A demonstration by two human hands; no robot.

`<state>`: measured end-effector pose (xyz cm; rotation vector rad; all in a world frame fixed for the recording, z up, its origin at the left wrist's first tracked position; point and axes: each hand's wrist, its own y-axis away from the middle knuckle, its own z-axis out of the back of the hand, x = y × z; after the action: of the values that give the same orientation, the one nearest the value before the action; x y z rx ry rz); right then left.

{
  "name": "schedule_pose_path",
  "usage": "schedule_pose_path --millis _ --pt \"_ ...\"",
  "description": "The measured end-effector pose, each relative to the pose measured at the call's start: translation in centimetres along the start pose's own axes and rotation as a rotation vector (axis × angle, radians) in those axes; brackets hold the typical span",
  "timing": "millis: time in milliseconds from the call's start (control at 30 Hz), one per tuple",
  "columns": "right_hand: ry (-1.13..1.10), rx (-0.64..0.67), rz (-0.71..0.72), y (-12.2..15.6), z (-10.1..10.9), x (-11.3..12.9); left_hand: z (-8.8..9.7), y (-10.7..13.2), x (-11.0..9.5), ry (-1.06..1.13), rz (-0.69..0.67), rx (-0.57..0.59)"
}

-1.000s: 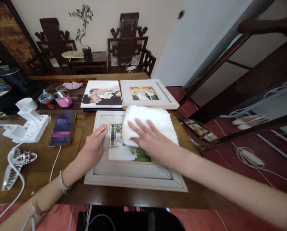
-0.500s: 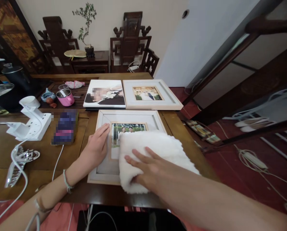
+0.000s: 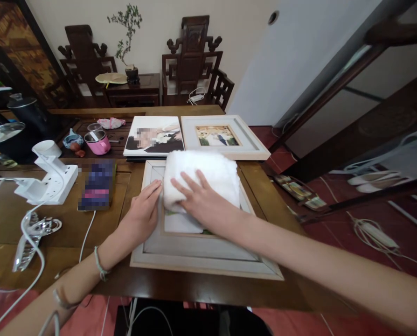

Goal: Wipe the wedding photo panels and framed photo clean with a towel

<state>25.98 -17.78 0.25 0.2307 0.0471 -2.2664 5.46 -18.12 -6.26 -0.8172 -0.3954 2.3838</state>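
A pale wooden picture frame (image 3: 208, 268) lies flat on the table in front of me, its inner photo mostly covered. On the upper part of the frame rests a folded white fluffy cloth (image 3: 203, 163). My right hand (image 3: 199, 198) presses on this cloth with spread fingers, the thumb tucked at its lower fold. Along the frame's left side lies my left hand (image 3: 143, 210), fingers stretched out together and touching the border; its thumb is hidden.
Behind are a photo panel (image 3: 154, 135) and another framed picture (image 3: 225, 135). Leftward sit a phone-like blurred item (image 3: 96, 184) on a cable, a white power strip (image 3: 59, 182), a silver hair claw (image 3: 31, 233) and a pink cup (image 3: 98, 142). The table's right edge drops to a red floor.
My right hand has slid the white cloth up and left across the frame, uncovering its lower right part and covering the photo's top. My left hand stays on the left border.
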Motion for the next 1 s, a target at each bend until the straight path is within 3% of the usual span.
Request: schedule_pose_path --millis 167,267,367,500,600,833,1000 --pt "-0.270 0.097 0.088 4.2 1.2 4.3 -0.1 0.1 -0.2 -0.018 0.056 0.026" --pt "-0.381 0.186 0.148 5.0 2.5 4.1 0.1 -0.1 -0.6 -0.016 0.088 0.044" --pt "-0.272 0.129 0.089 2.8 3.0 2.0 0.7 -0.5 -1.3 0.018 0.110 0.038" --pt "0.048 -0.011 -0.060 -2.6 1.6 -0.7 1.3 -1.1 -1.9 0.078 0.097 -0.052" --pt "0.127 -0.031 -0.055 -4.5 0.9 -0.2 1.5 -1.3 -1.9 0.090 0.093 -0.090" --pt "-0.065 -0.035 0.142 0.9 1.9 6.6 1.8 -1.2 -2.3 0.165 0.159 -0.104" --pt "-0.170 0.072 0.086 1.1 2.2 6.7 1.7 -1.3 -2.4 0.209 0.258 -0.119"
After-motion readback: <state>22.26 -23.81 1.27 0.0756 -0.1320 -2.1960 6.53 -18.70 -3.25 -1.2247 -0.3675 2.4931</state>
